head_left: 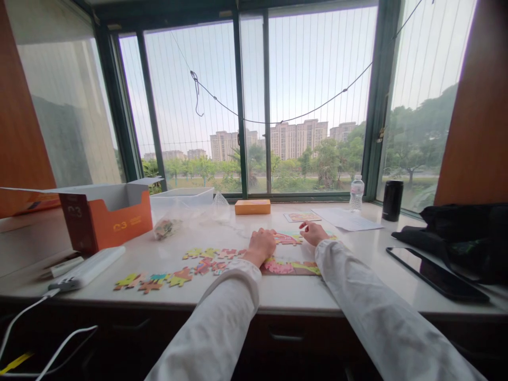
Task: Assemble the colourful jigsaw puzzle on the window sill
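Note:
A partly joined jigsaw puzzle point(283, 267) lies in front of me, its pink and green lower strip and a red section point(288, 238) showing between my hands. My left hand point(262, 246) rests at the puzzle's left side, fingers curled down and closed; what is under the fingertips is hidden. Over the upper right part hovers or rests my right hand point(313, 233), its fingers bent and slightly apart, with nothing visible between them. Loose jigsaw pieces point(181, 277) in several colours spread to the left of my left hand.
An orange open box point(107, 225) stands left, near a white power strip point(89, 269) and a plastic bag point(169, 227). Behind are a clear tray point(182, 196), a small orange box point(252, 207), and a picture card point(302, 217). Right: paper point(347, 218), bottle point(356, 194), black cup point(392, 201), tablet point(434, 273).

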Motion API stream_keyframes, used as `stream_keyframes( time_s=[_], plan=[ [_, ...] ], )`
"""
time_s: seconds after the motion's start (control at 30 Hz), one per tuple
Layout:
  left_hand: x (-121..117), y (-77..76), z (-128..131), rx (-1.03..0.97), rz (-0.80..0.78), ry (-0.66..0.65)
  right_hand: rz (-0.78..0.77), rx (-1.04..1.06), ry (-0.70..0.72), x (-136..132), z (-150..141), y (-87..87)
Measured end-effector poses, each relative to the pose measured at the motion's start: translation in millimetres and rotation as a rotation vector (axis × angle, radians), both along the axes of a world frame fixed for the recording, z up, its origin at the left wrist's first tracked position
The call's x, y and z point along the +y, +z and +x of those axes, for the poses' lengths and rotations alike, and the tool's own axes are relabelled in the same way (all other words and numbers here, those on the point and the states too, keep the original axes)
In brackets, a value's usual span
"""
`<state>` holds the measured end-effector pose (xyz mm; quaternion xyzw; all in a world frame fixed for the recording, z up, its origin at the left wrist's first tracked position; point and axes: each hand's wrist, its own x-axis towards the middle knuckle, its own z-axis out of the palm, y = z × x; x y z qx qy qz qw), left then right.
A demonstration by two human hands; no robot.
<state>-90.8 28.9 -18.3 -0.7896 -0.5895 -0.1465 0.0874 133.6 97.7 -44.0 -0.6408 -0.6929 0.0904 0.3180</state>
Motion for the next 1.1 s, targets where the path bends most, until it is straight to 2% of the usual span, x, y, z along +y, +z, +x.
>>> stream_keyframes(
  time_s=[0.17, 0.33, 0.57, 0.67, 0.87, 1.1],
  plan=[
    [0.7, -0.9, -6.0, 0.001, -0.002, 0.110, 0.002, -0.003, -0.009, -0.8, -1.8, -1.1],
    [0.3, 0.3, -8.2, 0.013, -0.019, 0.141, -0.003, -0.015, -0.013, -1.0, -2.4, -1.6],
    [-2.2, 3.2, -5.4, 0.041, -0.055, 0.099, -0.023, -0.026, -0.020, -5.2, -6.0, 2.2],
    [-4.8, 4.4, -5.2, 0.076, -0.086, 0.060, -0.030, -0.061, 0.019, -5.3, -7.8, 1.1],
    [-8.1, 5.0, -3.1, 0.074, -0.135, 0.072, -0.042, -0.108, 0.111, -5.3, -9.8, -4.0],
    [-7.6, 4.2, -6.0, -0.027, -0.008, 0.050, -0.029, -0.126, 0.160, -3.3, -13.5, -9.5]
  ],
)
